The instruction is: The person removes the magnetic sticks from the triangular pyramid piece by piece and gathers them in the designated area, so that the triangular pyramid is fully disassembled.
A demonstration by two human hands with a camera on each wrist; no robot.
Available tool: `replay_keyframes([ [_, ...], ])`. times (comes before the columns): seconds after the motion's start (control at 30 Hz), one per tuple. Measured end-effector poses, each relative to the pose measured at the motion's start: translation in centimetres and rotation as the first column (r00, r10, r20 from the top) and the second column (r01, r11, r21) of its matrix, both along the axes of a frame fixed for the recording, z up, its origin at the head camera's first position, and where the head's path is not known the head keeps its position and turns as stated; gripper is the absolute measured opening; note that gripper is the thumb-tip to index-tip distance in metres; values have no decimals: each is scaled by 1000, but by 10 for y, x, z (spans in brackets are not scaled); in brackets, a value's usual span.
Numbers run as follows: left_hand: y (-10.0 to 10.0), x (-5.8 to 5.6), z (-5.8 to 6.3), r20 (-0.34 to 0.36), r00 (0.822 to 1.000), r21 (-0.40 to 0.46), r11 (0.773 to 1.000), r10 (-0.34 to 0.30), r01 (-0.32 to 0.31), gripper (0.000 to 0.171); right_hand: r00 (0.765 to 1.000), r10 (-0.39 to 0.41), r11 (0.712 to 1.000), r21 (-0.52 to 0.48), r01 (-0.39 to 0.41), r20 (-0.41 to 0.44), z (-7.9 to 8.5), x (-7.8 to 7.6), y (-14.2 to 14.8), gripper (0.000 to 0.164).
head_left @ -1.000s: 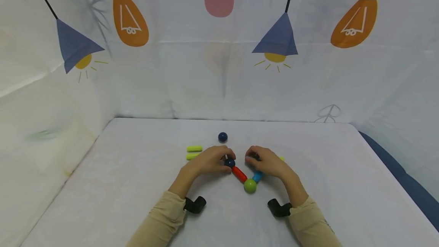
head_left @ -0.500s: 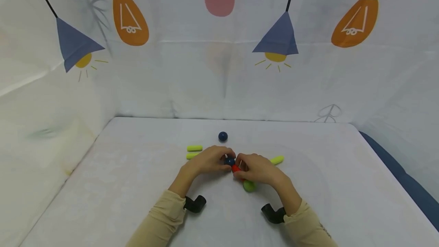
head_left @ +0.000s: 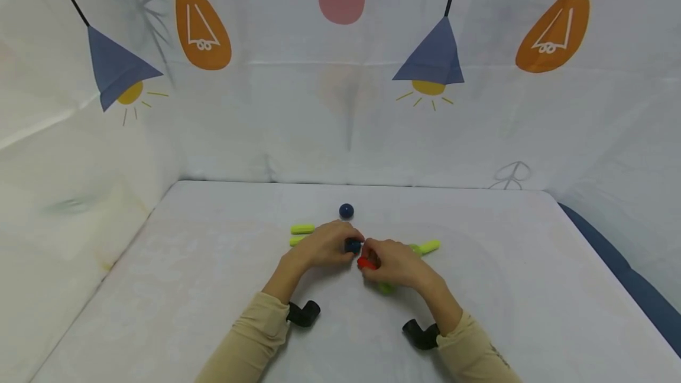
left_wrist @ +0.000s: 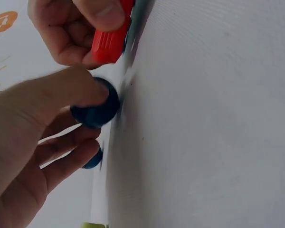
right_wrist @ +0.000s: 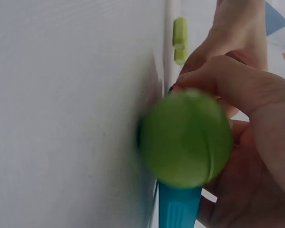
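Between the thumb and fingers of my left hand (head_left: 326,245) is a dark blue ball (left_wrist: 96,105). My right hand (head_left: 396,262) pinches a red ribbed rod (left_wrist: 109,45), whose free end points at that ball across a small gap. A green ball (right_wrist: 186,140) sits at the other end of the red rod, under the right hand. From the green ball extends a light blue rod (right_wrist: 178,206), hidden by the right hand in the head view. Beyond the hands, a second dark blue ball (head_left: 346,211) lies on the white table.
Two yellow-green rods lie left of the left hand, the farther rod (head_left: 302,229) in full view and the nearer rod (head_left: 297,241) partly covered. Another yellow-green rod (head_left: 428,247) is behind the right hand. A white printed cloth (head_left: 298,123) hangs behind the table.
My right hand has moved left from over the light blue rod to the red rod. The held dark blue ball, earlier against the red rod's end, is now apart from it.
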State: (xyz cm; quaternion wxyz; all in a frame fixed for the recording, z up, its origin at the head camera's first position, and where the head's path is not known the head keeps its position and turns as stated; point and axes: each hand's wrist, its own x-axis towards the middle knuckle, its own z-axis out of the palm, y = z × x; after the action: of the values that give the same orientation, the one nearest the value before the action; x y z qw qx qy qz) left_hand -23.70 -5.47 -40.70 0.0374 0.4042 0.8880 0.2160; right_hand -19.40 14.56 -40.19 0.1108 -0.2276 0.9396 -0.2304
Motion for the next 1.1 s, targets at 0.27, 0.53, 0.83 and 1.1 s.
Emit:
replay_keyframes([
  [0.27,-18,-11,3,-14,985,57,983,174,-173,33,1000,17,1000,-11,-17,6,-3,-1,-1,18],
  [0.53,-33,-28,-3,-36,904,108,901,426,-420,35,999,34,998,-57,-33,17,-3,-1,-4,22],
  [0.83,-31,-45,-7,-20,893,129,887,450,-444,35,992,101,994,-44,-98,74,10,-2,7,28],
  [1.1,-27,-45,-7,-62,889,105,889,453,-445,40,972,155,988,-30,-152,178,23,2,21,42],
])
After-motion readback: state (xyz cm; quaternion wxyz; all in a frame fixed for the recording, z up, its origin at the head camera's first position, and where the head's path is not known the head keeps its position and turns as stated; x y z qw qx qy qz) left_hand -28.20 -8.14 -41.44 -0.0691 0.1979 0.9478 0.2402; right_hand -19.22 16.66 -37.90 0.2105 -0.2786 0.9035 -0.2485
